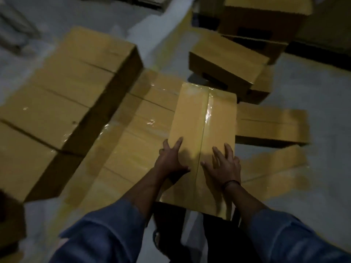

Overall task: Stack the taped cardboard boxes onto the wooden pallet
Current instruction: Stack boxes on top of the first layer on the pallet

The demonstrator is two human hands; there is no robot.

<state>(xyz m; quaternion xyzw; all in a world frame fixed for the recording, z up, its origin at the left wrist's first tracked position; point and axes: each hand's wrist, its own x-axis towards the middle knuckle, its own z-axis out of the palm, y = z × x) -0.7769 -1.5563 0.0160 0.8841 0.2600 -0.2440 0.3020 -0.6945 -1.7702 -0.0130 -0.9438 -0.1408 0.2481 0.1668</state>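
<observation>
A: Nearest the camera first. What was there?

B: 2 blue sleeves [106, 230], both arms reaching forward. The left hand [171, 158] lay flat on top of the taped box [205, 118], fingers straight and spread, close to its left edge. The right hand [222, 164] lay the same way, just right of the tape seam [204, 130], with a dark band [230, 182] on that wrist. Neither hand curled round anything.

A: Which way did the box lie from the hands?

B: Under them and ahead. Both palms sat on its near part and the rest ran away from the person. The long axis pointed forward, with the far end leaning slightly right and the seam running along it. The 2 hands were about level, 1 on each side of the seam, and neither was clearly nearer the far end.

A: What was it resting on?

B: Could not tell. The near end overhung dark ground by the legs. The left side overlapped a lower row of boxes [133, 133]. No wooden pallet was in view.

A: And beyond?

B: A taller stack [66, 88] stood to the left. Low cardboard pieces [271, 122] lay to the right on the grey floor [313, 88]. A tilted box [226, 63] lay past the far end, with more behind it, blurred.

A: Your judgement on the move?

B: Flat palms on top could only press or steady it, or slide it lengthways. A lift would likely need the hands on the long sides.
</observation>
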